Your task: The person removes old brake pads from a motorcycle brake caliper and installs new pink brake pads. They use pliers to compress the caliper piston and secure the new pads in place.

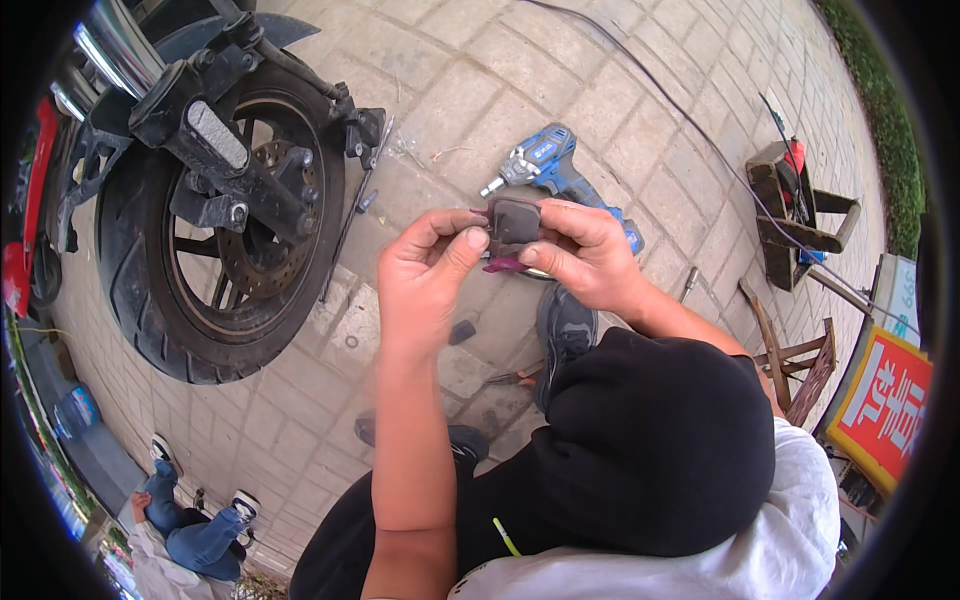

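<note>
My left hand point(440, 250) pinches the left side of a small dark pad point(516, 219), apparently a brake pad, with magenta-purple parts showing at its edges. My right hand point(575, 250) grips the same pad from the right, thumb at its lower edge. Just beyond them a blue cordless impact wrench point(548, 160) lies on the paving, partly hidden by my right hand. A small dark piece point(462, 331) lies on the ground to the right of my left forearm.
A motorcycle front wheel point(150, 280) with fork and brake disc stands left. A long tool point(350, 210) lies beside it. Wooden holder point(790, 230), cable point(650, 75) and red-yellow sign point(880, 400) are right. A seated person's legs point(205, 540) show lower left.
</note>
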Demonstrator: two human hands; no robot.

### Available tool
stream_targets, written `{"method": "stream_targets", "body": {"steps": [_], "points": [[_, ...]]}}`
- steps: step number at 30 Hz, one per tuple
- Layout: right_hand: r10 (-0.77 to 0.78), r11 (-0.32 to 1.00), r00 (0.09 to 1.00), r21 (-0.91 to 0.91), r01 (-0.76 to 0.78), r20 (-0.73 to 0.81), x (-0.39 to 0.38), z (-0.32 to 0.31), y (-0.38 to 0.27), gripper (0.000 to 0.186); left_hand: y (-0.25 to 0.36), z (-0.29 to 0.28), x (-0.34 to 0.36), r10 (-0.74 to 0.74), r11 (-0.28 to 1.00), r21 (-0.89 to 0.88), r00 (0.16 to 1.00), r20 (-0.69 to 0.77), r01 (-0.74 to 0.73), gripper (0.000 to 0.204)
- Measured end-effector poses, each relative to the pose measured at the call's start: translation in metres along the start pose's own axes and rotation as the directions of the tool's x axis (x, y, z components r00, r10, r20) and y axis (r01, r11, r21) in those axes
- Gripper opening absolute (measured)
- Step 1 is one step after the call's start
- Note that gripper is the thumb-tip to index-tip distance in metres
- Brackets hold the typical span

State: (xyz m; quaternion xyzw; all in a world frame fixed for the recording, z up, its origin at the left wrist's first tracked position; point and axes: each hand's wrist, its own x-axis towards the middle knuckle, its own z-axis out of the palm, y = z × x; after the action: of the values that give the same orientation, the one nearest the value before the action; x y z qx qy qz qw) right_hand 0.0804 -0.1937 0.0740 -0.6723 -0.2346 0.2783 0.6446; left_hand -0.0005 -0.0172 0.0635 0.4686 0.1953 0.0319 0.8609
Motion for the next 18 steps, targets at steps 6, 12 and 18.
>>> {"method": "stream_targets", "body": {"steps": [6,12,18], "points": [[0.41,0.812,0.909,0.482,-0.329,-0.07,-0.001,0.013,0.036,0.028,-0.034,0.009,0.006,-0.015,1.0,0.011,0.978,-0.208,0.017,0.017],[0.528,0.737,0.849,0.501,-0.454,-0.008,-0.004,0.01,0.05,0.027,-0.058,-0.005,0.01,-0.15,0.989,-0.041,0.967,-0.207,0.144,0.024],[0.59,0.694,0.808,0.509,-0.51,0.006,-0.003,0.011,0.054,0.025,-0.07,-0.014,0.007,-0.109,0.985,-0.145,0.986,-0.122,0.091,0.031]]}}
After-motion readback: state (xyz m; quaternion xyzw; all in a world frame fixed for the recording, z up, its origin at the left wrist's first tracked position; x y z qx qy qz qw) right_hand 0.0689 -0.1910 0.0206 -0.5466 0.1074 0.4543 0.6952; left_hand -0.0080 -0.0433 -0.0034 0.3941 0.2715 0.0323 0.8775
